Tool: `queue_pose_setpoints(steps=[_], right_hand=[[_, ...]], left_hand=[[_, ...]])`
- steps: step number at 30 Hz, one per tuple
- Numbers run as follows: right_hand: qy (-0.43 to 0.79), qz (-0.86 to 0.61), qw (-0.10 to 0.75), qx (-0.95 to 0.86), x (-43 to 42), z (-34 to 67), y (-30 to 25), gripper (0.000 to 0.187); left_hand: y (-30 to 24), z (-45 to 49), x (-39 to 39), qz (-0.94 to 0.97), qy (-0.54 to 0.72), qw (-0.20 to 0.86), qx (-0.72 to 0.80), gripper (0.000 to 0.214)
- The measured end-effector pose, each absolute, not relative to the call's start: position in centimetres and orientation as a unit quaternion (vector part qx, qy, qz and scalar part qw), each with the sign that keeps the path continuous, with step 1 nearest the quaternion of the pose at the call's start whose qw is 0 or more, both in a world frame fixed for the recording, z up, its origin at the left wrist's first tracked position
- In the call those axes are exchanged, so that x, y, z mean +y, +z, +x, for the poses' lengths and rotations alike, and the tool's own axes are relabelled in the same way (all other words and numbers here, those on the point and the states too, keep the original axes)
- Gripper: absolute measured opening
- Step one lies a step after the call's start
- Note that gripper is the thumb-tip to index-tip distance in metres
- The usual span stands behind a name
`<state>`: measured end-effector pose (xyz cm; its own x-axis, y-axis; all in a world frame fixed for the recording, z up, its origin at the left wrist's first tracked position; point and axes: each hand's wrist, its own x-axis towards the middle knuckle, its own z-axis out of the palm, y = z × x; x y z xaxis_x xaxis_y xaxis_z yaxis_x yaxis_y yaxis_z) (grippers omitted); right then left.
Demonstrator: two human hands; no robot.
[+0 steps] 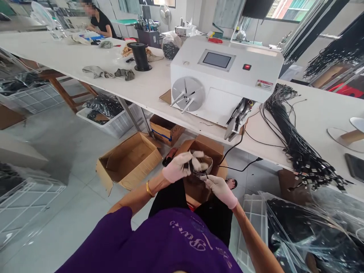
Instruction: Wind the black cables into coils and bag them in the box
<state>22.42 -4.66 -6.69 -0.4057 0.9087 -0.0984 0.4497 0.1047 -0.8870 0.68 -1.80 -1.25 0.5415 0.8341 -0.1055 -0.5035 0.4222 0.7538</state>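
My left hand [178,167], in a pale pink glove, grips one side of a small coil of black cable [202,167] held above my lap. My right hand [220,189], gloved the same, pinches the coil's lower right end. Both hands hover in front of a white winding machine [224,76] on the long white table [148,87]. Right of the machine, a thick bundle of black cables [295,144] lies across the table.
Open cardboard boxes [129,161] stand on the floor under the table. Clear-bagged crates of black cables [309,231] sit at my right, and white crates [109,113] at the left. A black spool [140,56] stands on the table. Another person [98,21] works at the far end.
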Motion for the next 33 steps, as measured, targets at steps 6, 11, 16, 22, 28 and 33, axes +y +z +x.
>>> queue_pose_setpoints(steps=[6, 11, 16, 22, 28, 33], right_hand=[[0.022, -0.486, 0.018, -0.874, -2.2, 21.3, 1.0, 0.018], [0.105, -0.546, 0.106, -0.824, -1.2, 22.6, 2.7, 0.020], [0.405, -0.514, 0.290, -0.698, -1.5, 23.2, 1.1, 0.045], [0.576, -0.481, 0.238, -0.616, -0.8, 24.2, 1.9, 0.052], [0.581, -0.534, 0.224, -0.572, -1.4, 24.6, 2.9, 0.041], [0.636, -0.520, 0.301, -0.484, -1.6, 23.9, 3.1, 0.039]], left_hand=[[-1.5, 3.7, 1.4, 0.677, 0.339, 0.538, 0.371, 0.018], [-1.5, 4.4, 1.4, 0.658, 0.184, 0.664, 0.303, 0.032], [-0.7, 4.9, 0.9, 0.500, 0.247, 0.812, 0.172, 0.040], [-0.6, 5.8, 0.3, 0.442, 0.258, 0.850, 0.122, 0.037], [-0.9, 6.0, 0.2, 0.472, 0.314, 0.795, 0.214, 0.038], [-1.9, 5.9, 0.8, 0.519, 0.335, 0.739, 0.267, 0.039]])
